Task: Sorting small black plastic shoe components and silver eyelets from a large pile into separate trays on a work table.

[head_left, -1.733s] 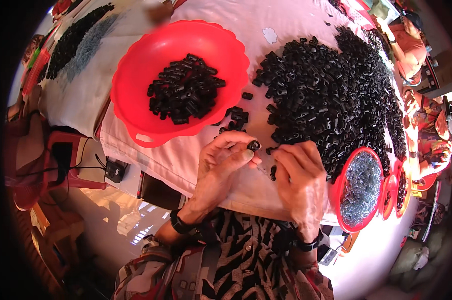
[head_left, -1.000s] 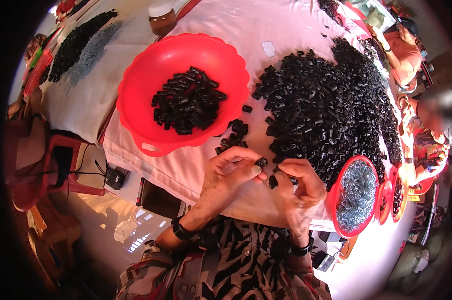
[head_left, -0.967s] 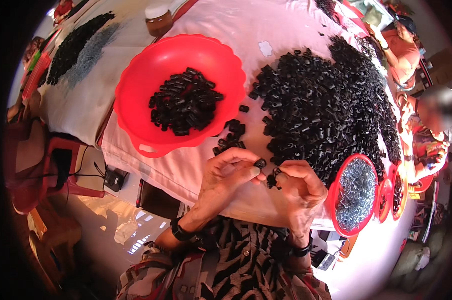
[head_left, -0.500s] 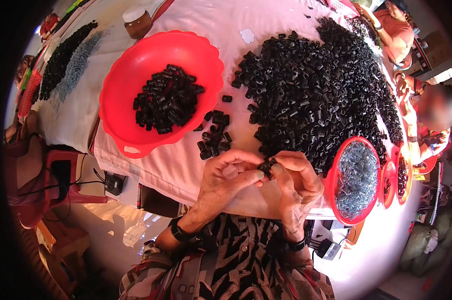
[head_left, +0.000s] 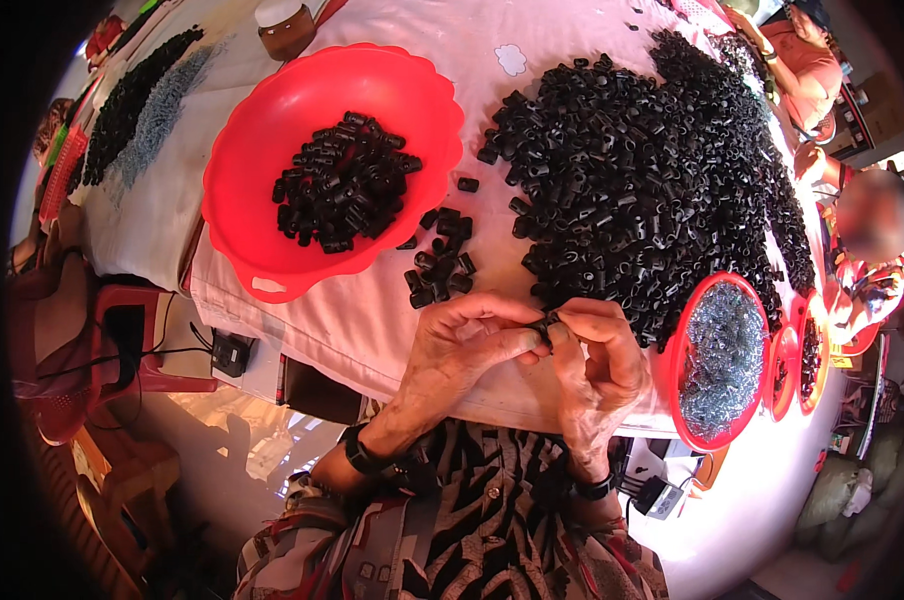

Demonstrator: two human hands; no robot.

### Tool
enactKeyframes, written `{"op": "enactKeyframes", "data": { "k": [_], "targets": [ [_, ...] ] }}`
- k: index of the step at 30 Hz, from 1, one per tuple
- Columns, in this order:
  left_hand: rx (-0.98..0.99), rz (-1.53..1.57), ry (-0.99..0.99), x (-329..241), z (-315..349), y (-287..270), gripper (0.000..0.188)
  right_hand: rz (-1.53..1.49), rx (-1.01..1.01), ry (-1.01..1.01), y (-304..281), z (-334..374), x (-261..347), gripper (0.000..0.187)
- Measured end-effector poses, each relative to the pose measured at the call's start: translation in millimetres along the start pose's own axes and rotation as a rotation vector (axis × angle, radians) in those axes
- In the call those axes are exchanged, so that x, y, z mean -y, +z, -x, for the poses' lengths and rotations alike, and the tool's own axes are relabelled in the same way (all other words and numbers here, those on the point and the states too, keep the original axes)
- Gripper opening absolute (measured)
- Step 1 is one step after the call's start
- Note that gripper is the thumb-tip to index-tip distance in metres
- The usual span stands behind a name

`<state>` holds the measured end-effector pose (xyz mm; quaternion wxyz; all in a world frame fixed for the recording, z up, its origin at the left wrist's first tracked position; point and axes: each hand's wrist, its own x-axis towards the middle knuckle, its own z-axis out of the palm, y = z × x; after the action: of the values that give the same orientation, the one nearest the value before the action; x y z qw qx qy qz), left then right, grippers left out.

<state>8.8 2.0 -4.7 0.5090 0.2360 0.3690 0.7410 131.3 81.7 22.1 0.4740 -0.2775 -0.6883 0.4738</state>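
Note:
Above the table's near edge, my left hand (head_left: 454, 352) and my right hand (head_left: 599, 362) meet fingertip to fingertip. Both pinch one small black plastic piece (head_left: 546, 326), mostly covered by the fingers. Just beyond my left hand lies a loose cluster of short black tubular pieces (head_left: 440, 262) on the pink cloth. Farther left, a red scalloped bowl (head_left: 234, 140) holds a heap of similar black pieces (head_left: 340, 190). A large pile of black pieces (head_left: 622, 180) spreads beyond my right hand. To its right stands a red tray (head_left: 675, 385) of small clear bluish pieces (head_left: 720, 360).
Smaller red containers (head_left: 784, 370) sit past the tray. A brown jar with a pale lid (head_left: 288, 36) stands at the far left. Co-workers sit along the right side, one in a salmon top (head_left: 808, 88). A red plastic chair (head_left: 132, 300) is at the left.
The whole view has shifted slightly, with the table contents sitting a little farther right. My fingertips have drawn closer around the black piece, hiding more of it.

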Motion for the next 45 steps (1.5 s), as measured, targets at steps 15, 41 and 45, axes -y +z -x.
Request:
{"op": "enactKeyframes", "data": {
  "k": [15,41,45],
  "targets": [
    [-0.002,-0.010,0.045,3,-1,1,0.016,-0.046,0.079,0.105,-5,-2,-2,0.016],
    [-0.092,0.072,-0.052,-8,0,11,0.013,0.588,0.135,-0.564,0,-5,-6,0.042],
    [-0.071,0.091,-0.052,-7,-2,11,0.013,0.560,0.141,-0.541,0,-8,-8,0.042]
  ]
}}
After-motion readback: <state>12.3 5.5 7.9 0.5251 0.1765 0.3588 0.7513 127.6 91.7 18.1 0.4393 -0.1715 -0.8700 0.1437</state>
